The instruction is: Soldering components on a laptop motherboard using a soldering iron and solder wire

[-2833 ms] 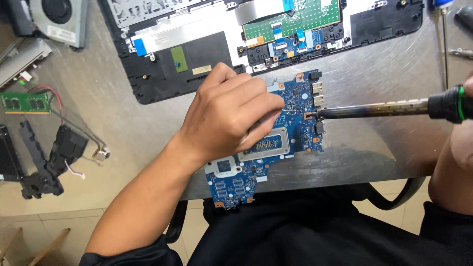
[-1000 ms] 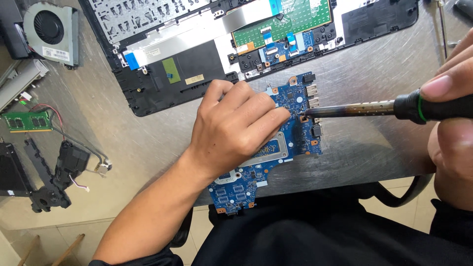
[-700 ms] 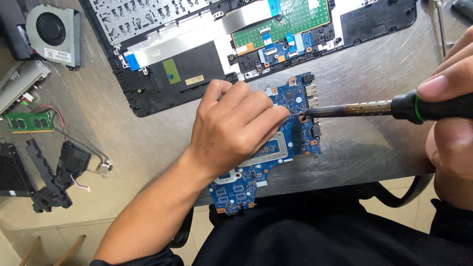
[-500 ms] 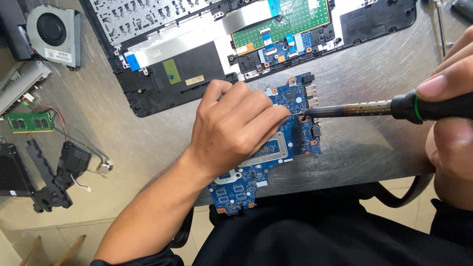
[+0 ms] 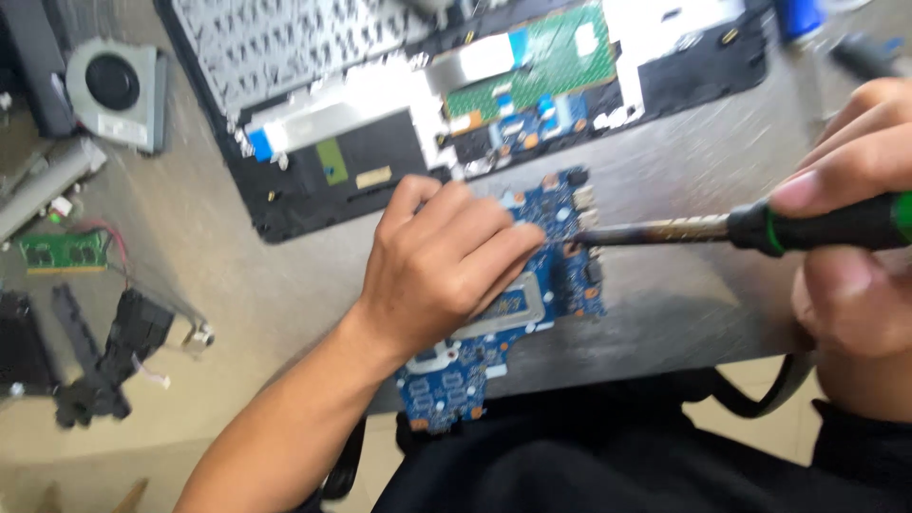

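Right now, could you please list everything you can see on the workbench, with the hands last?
Blue laptop circuit board: one, blue, front edge of the grey metal table, partly overhanging.
Opened black laptop base: one, black with a green board inside, behind the blue board.
Grey cooling fan: one, grey, far left.
Green memory stick: one, green, left edge.
Black speaker assembly: one, black, lower left.
Soldering iron with black-and-green handle: one, metal tip on the blue board's right side.
Left hand: one, pressing on the blue board.
Right hand: one, gripping the iron's handle.
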